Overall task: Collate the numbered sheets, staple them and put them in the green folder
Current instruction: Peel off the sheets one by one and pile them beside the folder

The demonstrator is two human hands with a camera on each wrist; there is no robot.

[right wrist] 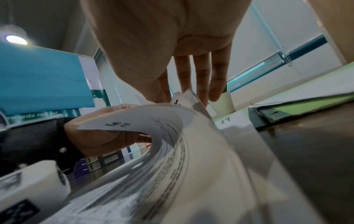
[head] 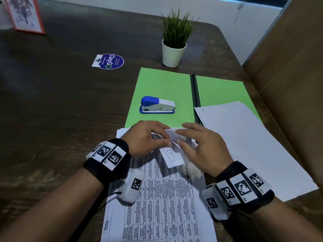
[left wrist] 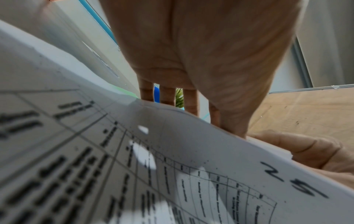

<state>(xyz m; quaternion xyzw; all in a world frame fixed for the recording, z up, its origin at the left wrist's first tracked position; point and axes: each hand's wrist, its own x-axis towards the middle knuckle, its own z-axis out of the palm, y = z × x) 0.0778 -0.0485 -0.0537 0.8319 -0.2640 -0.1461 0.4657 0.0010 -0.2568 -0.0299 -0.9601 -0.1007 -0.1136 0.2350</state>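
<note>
Head view looks down over the desk; both wrist views sit close above the same sheets (head: 162, 198)

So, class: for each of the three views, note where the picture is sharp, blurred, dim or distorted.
Head view: dim and fairly sharp, table edges bowed by the wide lens, stapler crisp. Left wrist view: printed sheets smeared with blur near the lens, handwritten corner numbers clearer. Right wrist view: curled sheets blurred in the foreground, ceiling light glaring at upper left.
</note>
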